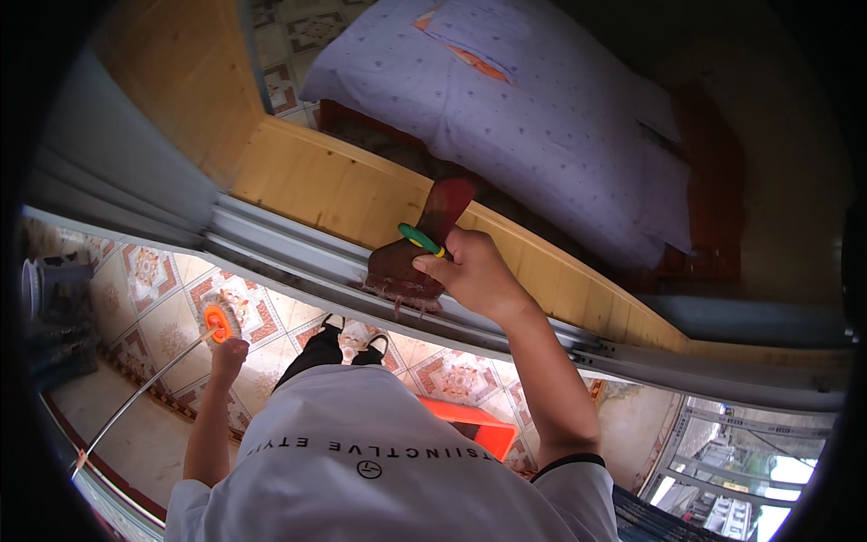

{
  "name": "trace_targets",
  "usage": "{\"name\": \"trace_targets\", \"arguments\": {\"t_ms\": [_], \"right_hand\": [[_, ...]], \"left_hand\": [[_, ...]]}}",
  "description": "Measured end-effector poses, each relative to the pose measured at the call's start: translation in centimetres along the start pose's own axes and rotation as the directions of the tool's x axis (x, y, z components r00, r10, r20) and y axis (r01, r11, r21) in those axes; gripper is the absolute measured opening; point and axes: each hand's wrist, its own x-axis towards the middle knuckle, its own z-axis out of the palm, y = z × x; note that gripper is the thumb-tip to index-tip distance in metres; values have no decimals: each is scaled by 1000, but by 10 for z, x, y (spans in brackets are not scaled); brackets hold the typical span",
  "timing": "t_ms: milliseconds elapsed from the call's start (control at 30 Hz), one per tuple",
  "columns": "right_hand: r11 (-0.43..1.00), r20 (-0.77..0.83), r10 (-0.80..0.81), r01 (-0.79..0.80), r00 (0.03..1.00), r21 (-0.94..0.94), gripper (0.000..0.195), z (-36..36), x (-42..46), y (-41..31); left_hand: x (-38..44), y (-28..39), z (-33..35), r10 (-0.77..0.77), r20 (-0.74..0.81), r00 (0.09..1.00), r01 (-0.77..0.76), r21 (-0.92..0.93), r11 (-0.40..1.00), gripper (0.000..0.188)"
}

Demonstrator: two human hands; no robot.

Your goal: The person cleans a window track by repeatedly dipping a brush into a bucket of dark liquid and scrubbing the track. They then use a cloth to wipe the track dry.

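Note:
My right hand [467, 271] grips a dark red hand brush [399, 261] and a screwdriver-like tool with a green and yellow handle [418, 237]. The brush's frayed bristles [406, 298] are over the grey metal window track [291, 234], seemingly touching it. My left hand [230, 358] hangs low on the near side of the sill, fingers curled. In the picture it is right beside the orange head of a long-handled brush [218, 323]; whether it holds anything is hidden. A light wooden sill [325, 186] runs along the far side of the track.
Beyond the sill, a lilac patterned cloth [542, 129] covers a piece of reddish furniture. An orange-red plastic container [498, 433] stands behind me on the patterned tile floor [454, 379]. The long brush's metal pole [145, 386] slants left. Windows [738, 474] are at lower right.

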Motion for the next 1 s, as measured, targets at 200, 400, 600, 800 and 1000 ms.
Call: {"name": "trace_targets", "arguments": {"t_ms": [200,400,600,800,1000], "right_hand": [[977,35,212,-212,977,4,19,-41,-42,22],[957,-41,182,-167,982,236,7,-79,-91,71],[871,-104,467,-437,878,226,14,-117,-135,88],[909,-254,384,-314,888,275,16,-104,-143,118],[816,-308,426,-215,851,536,21,-89,-145,122]], "left_hand": [[17,-2,12,166,102,981,-181,166,969,20],[17,31,24,84,135,987,-105,155,982,24],[17,51,40,51,191,980,-84,168,982,25],[32,58,49,123,219,968,-179,256,950,23],[27,70,50,40,203,978,-76,173,982,23]]}}
